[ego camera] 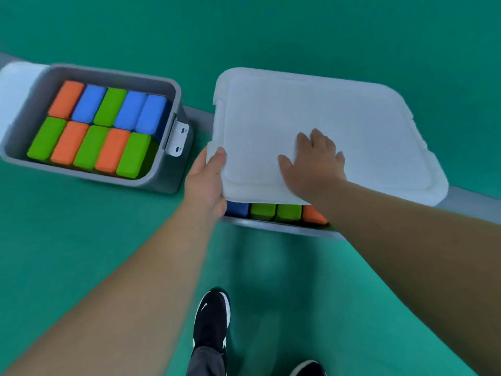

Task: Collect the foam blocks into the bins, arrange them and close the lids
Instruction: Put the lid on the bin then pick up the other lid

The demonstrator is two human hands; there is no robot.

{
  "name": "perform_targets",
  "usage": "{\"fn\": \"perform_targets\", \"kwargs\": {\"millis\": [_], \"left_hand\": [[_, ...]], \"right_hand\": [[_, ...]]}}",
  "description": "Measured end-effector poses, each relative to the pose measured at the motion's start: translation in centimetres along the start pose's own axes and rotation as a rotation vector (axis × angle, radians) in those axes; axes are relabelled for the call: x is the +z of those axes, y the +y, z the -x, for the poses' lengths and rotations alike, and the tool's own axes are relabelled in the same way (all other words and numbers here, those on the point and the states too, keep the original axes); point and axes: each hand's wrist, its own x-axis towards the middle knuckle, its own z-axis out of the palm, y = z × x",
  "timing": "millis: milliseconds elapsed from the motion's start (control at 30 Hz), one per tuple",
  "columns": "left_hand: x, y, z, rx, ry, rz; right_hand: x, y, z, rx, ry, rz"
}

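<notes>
A white lid (325, 126) lies tilted over the right grey bin (271, 226), covering most of it. Along the bin's near edge a blue, two green and an orange foam block (273, 211) show under the lid. My left hand (208, 180) grips the lid's near left corner, thumb on top. My right hand (314, 161) lies flat on the lid with fingers spread. The left grey bin (168, 175) stands uncovered, filled with two rows of orange, blue and green foam blocks (95, 126) standing on end.
Both bins stand on a green floor beside a grey strip (200, 118). A white latch (179, 138) hangs on the left bin's right wall. Something white (16, 85) lies behind the left bin. My black shoes (214, 321) are on the floor in front.
</notes>
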Motion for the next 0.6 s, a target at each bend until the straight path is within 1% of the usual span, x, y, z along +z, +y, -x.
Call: {"fn": "perform_targets", "kwargs": {"millis": [67, 100, 167, 267, 300, 333, 367, 400, 467, 533, 600], "left_hand": [[-2.0, -0.7, -1.6, 0.007, 0.065, -0.112], [-3.0, -1.0, -2.3, 0.032, 0.102, -0.255], [-4.3, -1.5, -3.4, 0.118, 0.123, -0.671], [-5.7, -2.3, -4.7, 0.216, 0.124, -1.310], [-6.2, -2.4, -5.3, 0.235, 0.131, -1.476], [-6.6, -2.4, -5.7, 0.233, 0.129, -1.592], [-7.0, -2.4, -6.2, 0.207, 0.107, -1.632], [-7.3, -2.4, -6.6, 0.172, 0.066, -1.611], [-7.9, -2.8, -7.1, 0.131, -0.015, -1.503], [-8.4, -2.9, -7.2, 0.157, -0.047, -1.480], [-8.7, -3.1, -7.4, 0.192, -0.055, -1.507]], "right_hand": [[2.0, -1.2, 0.1, 0.002, -0.076, 0.026], [2.9, -1.8, 0.2, 0.016, -0.115, 0.046], [4.3, -2.7, 0.4, 0.055, -0.157, 0.100], [5.4, -3.8, 0.2, 0.067, -0.150, 0.172], [5.5, -4.3, -0.1, 0.055, -0.144, 0.187], [5.6, -4.8, -0.4, 0.038, -0.145, 0.197], [5.6, -5.4, -0.8, 0.017, -0.158, 0.198], [5.7, -5.9, -1.2, -0.004, -0.177, 0.197], [6.1, -6.8, -1.9, -0.046, -0.210, 0.215], [6.5, -7.7, -2.5, -0.080, -0.235, 0.244], [6.8, -8.5, -3.0, -0.093, -0.254, 0.264]]}}
